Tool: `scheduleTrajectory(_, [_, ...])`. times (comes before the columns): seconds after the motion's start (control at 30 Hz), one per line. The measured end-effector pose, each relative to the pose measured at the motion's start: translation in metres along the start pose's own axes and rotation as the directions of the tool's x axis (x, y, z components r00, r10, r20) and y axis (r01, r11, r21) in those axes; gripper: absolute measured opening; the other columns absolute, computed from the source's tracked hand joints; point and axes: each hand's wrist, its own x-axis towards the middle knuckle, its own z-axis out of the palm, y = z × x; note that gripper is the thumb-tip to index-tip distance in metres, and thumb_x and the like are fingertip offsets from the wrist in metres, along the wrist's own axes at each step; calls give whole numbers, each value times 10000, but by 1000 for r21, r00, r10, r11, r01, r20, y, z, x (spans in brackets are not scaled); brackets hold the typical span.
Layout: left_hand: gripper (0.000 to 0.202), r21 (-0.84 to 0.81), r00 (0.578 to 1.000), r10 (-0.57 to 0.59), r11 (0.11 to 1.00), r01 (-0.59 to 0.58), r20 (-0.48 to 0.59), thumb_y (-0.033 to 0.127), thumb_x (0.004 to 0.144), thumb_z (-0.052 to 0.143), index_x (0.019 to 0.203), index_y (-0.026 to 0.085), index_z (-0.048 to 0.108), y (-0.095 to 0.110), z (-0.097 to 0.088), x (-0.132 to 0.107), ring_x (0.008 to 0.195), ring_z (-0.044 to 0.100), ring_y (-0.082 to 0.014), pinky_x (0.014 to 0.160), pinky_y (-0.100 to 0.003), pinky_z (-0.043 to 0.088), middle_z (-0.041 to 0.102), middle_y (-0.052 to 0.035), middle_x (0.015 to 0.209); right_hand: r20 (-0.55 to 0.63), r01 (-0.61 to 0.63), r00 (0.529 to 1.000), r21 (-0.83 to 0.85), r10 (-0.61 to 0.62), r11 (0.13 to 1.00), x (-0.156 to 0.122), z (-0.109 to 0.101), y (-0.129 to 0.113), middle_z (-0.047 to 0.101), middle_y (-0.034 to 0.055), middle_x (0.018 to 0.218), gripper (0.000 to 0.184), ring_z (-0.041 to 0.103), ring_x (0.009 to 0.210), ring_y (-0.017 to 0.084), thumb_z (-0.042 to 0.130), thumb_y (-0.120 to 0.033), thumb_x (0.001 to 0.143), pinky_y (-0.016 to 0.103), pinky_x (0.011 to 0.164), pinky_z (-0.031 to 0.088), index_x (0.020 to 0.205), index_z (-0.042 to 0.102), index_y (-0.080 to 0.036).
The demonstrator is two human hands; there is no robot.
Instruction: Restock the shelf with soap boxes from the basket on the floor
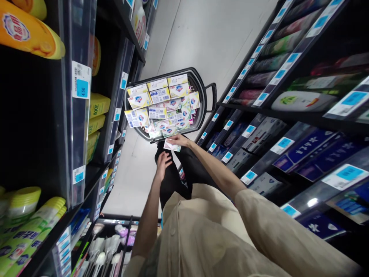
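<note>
A black shopping basket stands on the aisle floor ahead of me, filled with several white and yellow soap boxes. My right hand reaches to the basket's near rim and is closed on a small soap box. My left hand hangs just below and left of it, fingers apart, holding nothing. Both arms stretch forward over my beige shirt and black trousers.
Black shelves line both sides of the aisle. On the left are yellow detergent bottles and packs with blue price tags; brushes hang low. On the right are dark boxed goods. The pale floor runs beyond the basket.
</note>
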Motion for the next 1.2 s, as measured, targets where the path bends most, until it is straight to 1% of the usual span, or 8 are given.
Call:
scheduleTrajectory(0.23, [352, 33, 979, 203, 979, -202, -32, 374, 1007, 780, 1291, 201, 664, 80, -11, 52, 1237, 730, -284, 1023, -517, 683, 735, -118, 1297, 211, 212, 959, -85, -191, 974, 33, 31, -31, 767, 5, 826, 632, 639, 793, 157, 911, -670, 709, 262, 708, 493, 1060, 886, -144])
scheduleTrajectory(0.33, [322, 59, 971, 237, 970, -236, -6, 360, 996, 784, 1249, 172, 713, 89, -19, 56, 1254, 723, -305, 1038, -540, 682, 732, -133, 1307, 123, 240, 967, -147, -223, 960, 41, 33, -40, 774, 34, 867, 556, 681, 823, 182, 847, -640, 817, 287, 762, 548, 1038, 862, -130])
scheduleTrajectory(0.4, [345, 53, 968, 248, 968, -246, -26, 353, 993, 788, 1272, 165, 713, 85, -25, 57, 1275, 718, -315, 1063, -548, 670, 721, -147, 1344, -93, 225, 966, -156, -242, 962, 45, 29, -41, 802, 73, 998, 480, 726, 880, 201, 809, -551, 893, 321, 845, 598, 1119, 820, -127])
scheduleTrajectory(0.5, [373, 80, 972, 225, 972, -219, -70, 374, 1016, 766, 1317, 166, 693, 70, -35, 58, 1315, 704, -316, 1087, -539, 660, 697, -158, 1404, -413, 161, 880, -205, -234, 965, 50, 14, -38, 794, 125, 1241, 500, 770, 1016, 235, 791, -355, 922, 397, 996, 626, 1367, 705, -146])
scheduleTrajectory(0.57, [394, 112, 978, 193, 976, -184, -78, 407, 1026, 756, 1332, 168, 685, 56, -42, 56, 1319, 702, -315, 1092, -538, 657, 694, -158, 1406, -507, 116, 834, -225, -218, 967, 54, 3, -33, 756, 157, 1376, 587, 766, 1139, 263, 783, -285, 910, 435, 1085, 609, 1462, 637, -146])
scheduleTrajectory(0.7, [461, 154, 988, 141, 980, -129, -69, 464, 982, 813, 1309, 161, 693, 29, -54, 48, 1303, 706, -351, 1066, -580, 663, 703, -165, 1348, -488, 81, 852, -237, -190, 968, 62, -4, -25, 703, 198, 1484, 730, 721, 1308, 309, 845, -276, 853, 465, 1184, 559, 1519, 589, -118])
scheduleTrajectory(0.87, [465, 174, 994, 92, 981, -80, -60, 493, 965, 830, 1251, 155, 689, 7, -58, 37, 1237, 724, -333, 1013, -568, 684, 700, -163, 1313, -464, 8, 874, -282, -144, 959, 74, 15, -25, 741, 196, 1406, 747, 696, 1346, 358, 945, -342, 772, 488, 1211, 529, 1421, 650, -121])
scheduleTrajectory(1.2, [459, 167, 992, 124, 979, -117, -36, 450, 930, 873, 1255, 180, 693, 16, -59, 57, 1153, 729, -279, 945, -492, 712, 701, -94, 1164, -584, 8, 803, -187, -118, 982, 93, 27, -16, 748, 140, 1346, 884, 723, 1263, 319, 962, -299, 719, 503, 1167, 554, 1497, 564, -166])
